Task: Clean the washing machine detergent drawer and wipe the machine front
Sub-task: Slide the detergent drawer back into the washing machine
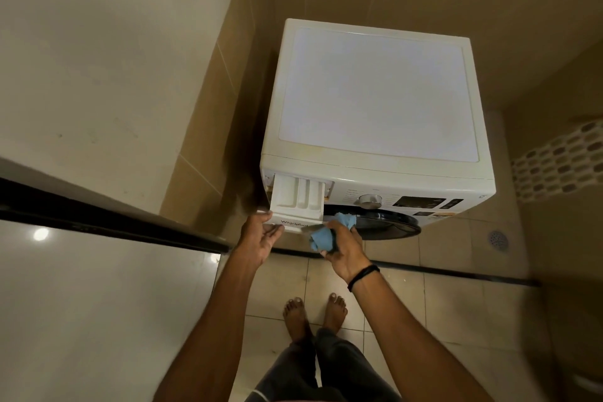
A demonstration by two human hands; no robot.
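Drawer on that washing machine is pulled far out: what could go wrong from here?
1. The drawer sticks far out, and the left hand holds only its left front corner. A hard pull might bring it right out and drop it near the bare feet.
2. The right hand is full of bunched cloth, so it may be slow to catch a slipping drawer.

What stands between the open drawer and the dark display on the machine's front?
A round silver dial sits between the drawer and the display, apart from both; the head view shows it.
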